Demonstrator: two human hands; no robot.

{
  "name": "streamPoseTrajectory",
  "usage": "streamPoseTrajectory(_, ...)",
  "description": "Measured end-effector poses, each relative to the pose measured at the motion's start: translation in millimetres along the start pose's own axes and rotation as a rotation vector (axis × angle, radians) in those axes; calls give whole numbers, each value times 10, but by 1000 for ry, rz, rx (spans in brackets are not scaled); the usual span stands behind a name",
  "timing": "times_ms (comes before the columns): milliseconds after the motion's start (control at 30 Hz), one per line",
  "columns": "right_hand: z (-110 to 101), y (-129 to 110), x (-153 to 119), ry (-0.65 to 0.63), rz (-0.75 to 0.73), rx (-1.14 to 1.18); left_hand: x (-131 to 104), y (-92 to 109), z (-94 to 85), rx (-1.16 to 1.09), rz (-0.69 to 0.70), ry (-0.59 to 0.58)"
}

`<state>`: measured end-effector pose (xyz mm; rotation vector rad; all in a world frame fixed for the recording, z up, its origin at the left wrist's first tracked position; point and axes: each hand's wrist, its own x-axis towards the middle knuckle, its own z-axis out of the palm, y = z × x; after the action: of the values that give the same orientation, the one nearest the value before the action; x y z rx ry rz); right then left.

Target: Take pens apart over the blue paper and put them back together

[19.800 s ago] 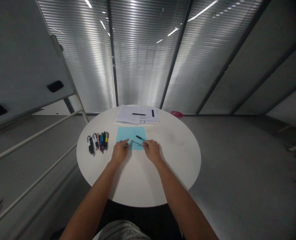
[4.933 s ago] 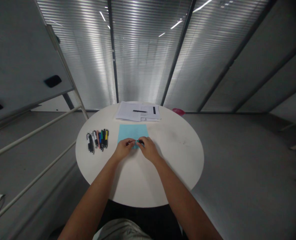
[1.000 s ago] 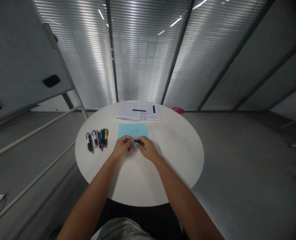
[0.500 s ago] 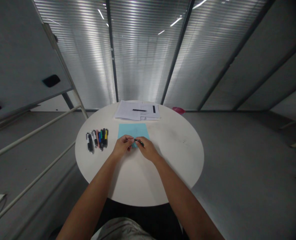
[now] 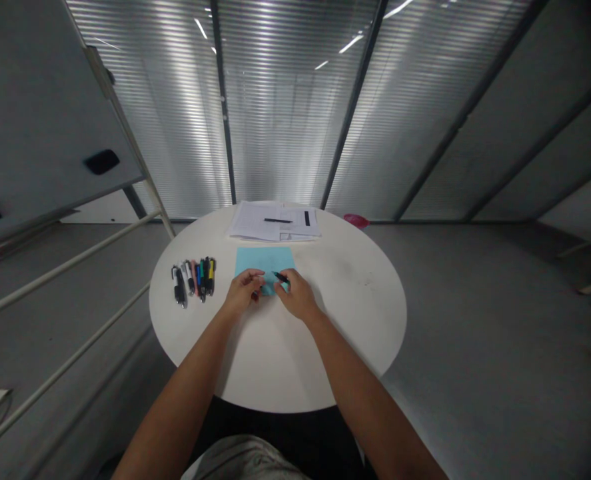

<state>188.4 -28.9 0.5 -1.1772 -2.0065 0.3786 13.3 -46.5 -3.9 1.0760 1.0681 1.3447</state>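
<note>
In the head view my right hand (image 5: 296, 293) pinches a short dark pen (image 5: 281, 277), its tip pointing left toward my other hand. My left hand (image 5: 244, 291) is closed with curled fingers; a small dark bit shows beneath them, too little to name. A gap separates the two hands. Both are over the lower part of a light-blue sheet of paper (image 5: 265, 259), which lies flat on the round white table (image 5: 355, 320). To the left lies a row of several pens (image 5: 194, 280) in black, white, pink, blue, green and yellow.
A stack of white papers (image 5: 255, 221) lies at the table's far side with a black pen (image 5: 278, 221) on top. Left of the table stands a whiteboard on a pale frame (image 5: 75, 260). A pink object (image 5: 356, 221) shows beyond the far edge, near the blinds.
My hands have moved apart, my right hand shifting slightly right with the dark pen. Before, they met at the pen's tip. The pens and papers stay where they were.
</note>
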Motion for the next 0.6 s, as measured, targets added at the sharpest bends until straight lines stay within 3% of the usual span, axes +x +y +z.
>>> streamPoseTrajectory(133, -8, -4, 2, -15, 68, -194, 5, 13, -11, -59, -18, 5)
streamPoseTrajectory(300, 16, -45, 30, -190, 112, -381, 5, 43, -16, -144, -32, 51)
streamPoseTrajectory(433, 24, -70, 46, -271, 105, -439, 8, 59, -16, -194, -62, 70)
streamPoseTrajectory(600, 15, -58, 31, -261, 69, -442, 21, 18, -32, -149, -30, 83)
